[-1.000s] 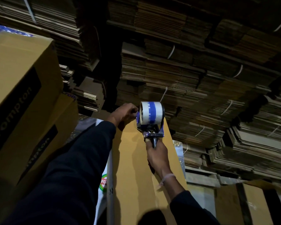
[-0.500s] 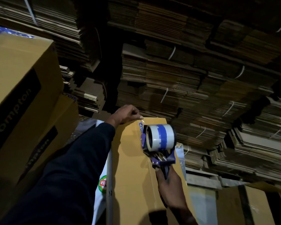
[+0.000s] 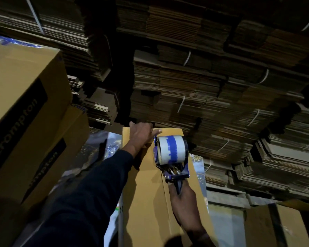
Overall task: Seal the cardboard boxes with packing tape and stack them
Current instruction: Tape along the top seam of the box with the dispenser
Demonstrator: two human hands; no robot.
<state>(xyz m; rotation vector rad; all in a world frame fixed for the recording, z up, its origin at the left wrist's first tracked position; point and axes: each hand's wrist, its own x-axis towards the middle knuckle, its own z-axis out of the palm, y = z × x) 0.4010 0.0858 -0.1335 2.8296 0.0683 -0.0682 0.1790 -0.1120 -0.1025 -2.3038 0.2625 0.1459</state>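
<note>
The box (image 3: 150, 193) stands at 6 o'clock, its long seam running toward 12. The left hand (image 3: 141, 134) lies on the far end with fingers straight — thumb stretched toward 3 o'clock. The right hand (image 3: 183, 196) is wrapped round the handle of the tape dispenser (image 3: 171, 154), which sits on the seam just beside the left thumb. Stacked boxes (image 3: 25, 107) — at 9 o'clock.

I can't make out the floor; my tall tan cardboard box (image 3: 150, 202) stands upright between stacked brown Crompton-printed cartons (image 3: 23, 111) and strapped bundles of flattened cardboard (image 3: 194, 90).
</note>
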